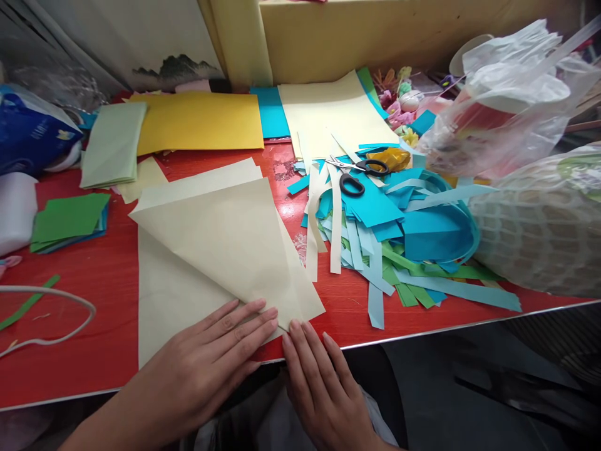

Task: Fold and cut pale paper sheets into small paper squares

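A cream sheet of paper (211, 250) lies in front of me, its upper flap folded over diagonally toward the table's front edge. The layers are uneven at the top and right. My left hand (211, 357) rests flat on the lower part of the fold, fingers stretched out. Beside it, my right hand (323, 382) touches the near corner with its fingertips. Its fingers are extended and lie side by side; its thumb is hidden. Black-handled scissors (355, 175) lie right of the paper on a heap of cut paper strips (370, 244) in blue, green and cream.
Yellow paper (201, 122), a cream sheet stack (333, 113) and a pale green stack (115, 144) lie at the back. Green squares (70, 216) and a white cable (91, 307) are left. A plastic bag with a cup (498, 113) and a netted bundle (544, 219) stand right.
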`<state>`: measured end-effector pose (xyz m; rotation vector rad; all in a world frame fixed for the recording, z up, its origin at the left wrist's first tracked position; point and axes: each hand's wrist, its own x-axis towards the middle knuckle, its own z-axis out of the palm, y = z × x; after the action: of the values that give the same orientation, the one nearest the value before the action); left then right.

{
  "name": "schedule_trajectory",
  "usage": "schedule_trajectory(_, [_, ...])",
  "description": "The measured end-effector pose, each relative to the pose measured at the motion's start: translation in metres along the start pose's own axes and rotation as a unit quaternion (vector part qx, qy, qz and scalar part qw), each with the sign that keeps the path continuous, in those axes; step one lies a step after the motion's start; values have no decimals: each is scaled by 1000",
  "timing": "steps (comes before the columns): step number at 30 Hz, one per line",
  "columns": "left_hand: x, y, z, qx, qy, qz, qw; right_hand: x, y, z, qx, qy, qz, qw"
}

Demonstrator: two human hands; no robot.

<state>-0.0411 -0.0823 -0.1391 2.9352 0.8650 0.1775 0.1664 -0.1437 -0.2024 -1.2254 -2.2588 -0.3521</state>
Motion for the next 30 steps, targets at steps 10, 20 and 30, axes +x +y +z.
schedule_trajectory(10, [-10,-33,-11,-32,-40,-60,997,2,1,0,-7,-1,-4,1000])
schedule_trajectory(20, [-58,-108,-8,31,-45,-270,961,3,4,-2,-12,-4,-19,1000])
schedule_trajectory(30, [-68,-131,-3,81,22,-338,937,3,5,-3,-25,-6,-27,999])
